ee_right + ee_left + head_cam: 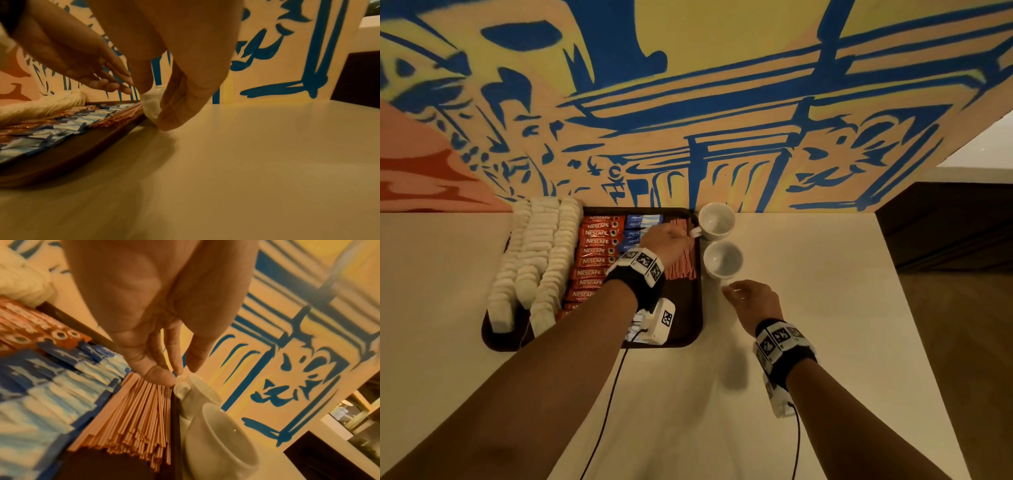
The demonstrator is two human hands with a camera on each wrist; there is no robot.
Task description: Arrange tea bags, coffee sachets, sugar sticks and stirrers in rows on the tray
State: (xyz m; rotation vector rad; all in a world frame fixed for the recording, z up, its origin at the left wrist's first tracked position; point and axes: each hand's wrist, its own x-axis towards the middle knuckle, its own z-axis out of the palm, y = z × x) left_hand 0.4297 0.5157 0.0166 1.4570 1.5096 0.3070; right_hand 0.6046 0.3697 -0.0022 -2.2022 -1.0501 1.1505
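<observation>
A dark tray [688,329] holds rows of white tea bags [541,257], red coffee sachets [595,251], blue sugar sticks [640,222] and pink stirrers [685,263]. Two white cups stand just right of the tray. My left hand [681,234] reaches over the stirrers [135,415], its nearly straight fingertips [179,370] touching the handle of the far cup [717,221]. My right hand [736,291] pinches the handle of the near cup [722,258], seen between thumb and fingers in the right wrist view as a white handle [151,104].
The tray sits against a blue-and-yellow painted wall [722,120] on a pale table [825,308]. The table's right edge drops to a dark wooden floor [962,325]. The two cups touch each other beside the tray's right rim.
</observation>
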